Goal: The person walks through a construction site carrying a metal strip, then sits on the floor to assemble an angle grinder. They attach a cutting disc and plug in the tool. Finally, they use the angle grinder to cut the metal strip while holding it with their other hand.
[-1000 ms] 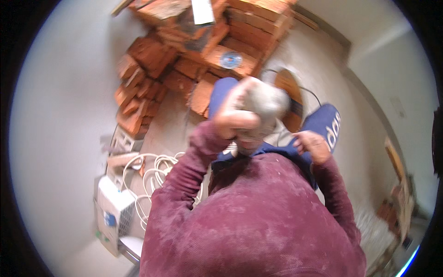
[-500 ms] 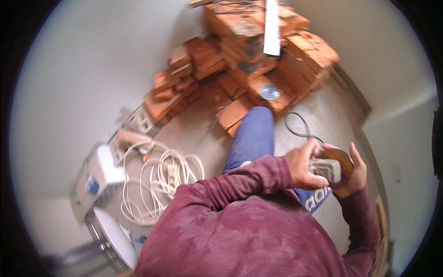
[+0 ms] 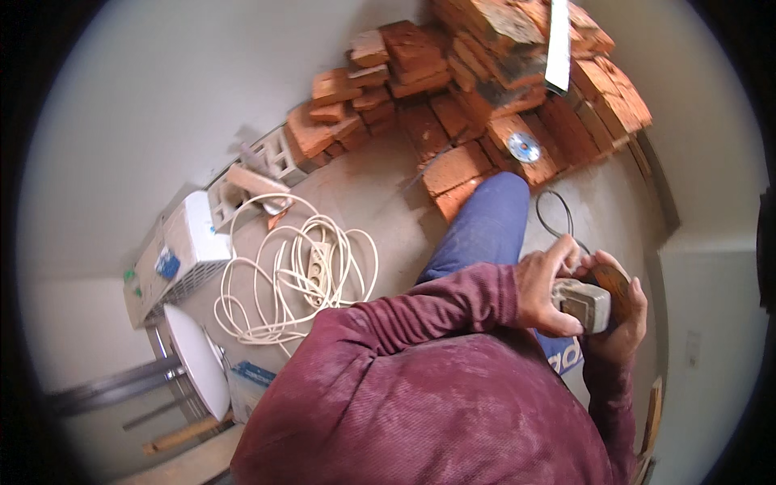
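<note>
In front of my right leg I hold what looks like a corded angle grinder (image 3: 584,305), with a dusty grey, boxy end facing me. My left hand (image 3: 543,287) grips its left side, thumb below and fingers above. On the far right side, my right hand (image 3: 624,327) wraps round a brown disc (image 3: 612,284) at the tool, its fingers bent over the disc's edge. Both hands partly hide the tool. A dark cord (image 3: 568,212) loops on the floor just beyond my hands. Ahead, a silvery cutting disc (image 3: 524,147) lies flat on a brick.
Stacked red bricks (image 3: 420,133) fill the corner ahead, with a white metal strip (image 3: 558,48) across them. To my left lie a coiled white extension cable (image 3: 279,303) with a socket block (image 3: 318,273), hollow blocks (image 3: 275,153), a white box (image 3: 182,242) and a round white seat (image 3: 194,360).
My right hand's fingers have curled in over the brown disc, and its thumb is no longer stretched upward. The view has turned, so the bricks appear farther right.
</note>
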{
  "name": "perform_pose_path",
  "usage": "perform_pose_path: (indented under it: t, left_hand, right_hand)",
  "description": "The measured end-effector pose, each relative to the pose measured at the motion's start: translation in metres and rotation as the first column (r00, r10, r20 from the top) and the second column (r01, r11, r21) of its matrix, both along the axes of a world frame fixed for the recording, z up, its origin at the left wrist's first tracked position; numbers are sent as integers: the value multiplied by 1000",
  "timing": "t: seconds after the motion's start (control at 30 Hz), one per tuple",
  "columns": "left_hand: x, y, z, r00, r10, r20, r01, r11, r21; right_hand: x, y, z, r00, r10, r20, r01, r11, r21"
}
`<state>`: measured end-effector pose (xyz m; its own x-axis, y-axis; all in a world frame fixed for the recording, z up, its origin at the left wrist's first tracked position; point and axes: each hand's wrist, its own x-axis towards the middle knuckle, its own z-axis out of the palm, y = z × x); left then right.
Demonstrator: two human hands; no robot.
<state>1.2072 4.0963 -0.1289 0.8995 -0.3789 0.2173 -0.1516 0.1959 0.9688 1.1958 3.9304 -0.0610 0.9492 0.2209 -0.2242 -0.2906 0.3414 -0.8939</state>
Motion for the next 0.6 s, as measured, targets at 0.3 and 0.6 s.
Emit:
perform_pose_path:
  t: [0.3, 0.6]
  left_hand:
    - [-3, 28, -15, 994, -109, 22, 108, 993, 45]
    - [-12, 31, -22, 996, -77, 45, 79, 995, -52]
  right_hand:
    - [-14, 18, -14, 991, 16, 131, -10, 999, -46]
    - [-29, 29, -37, 905, -21, 425, 61, 995, -80]
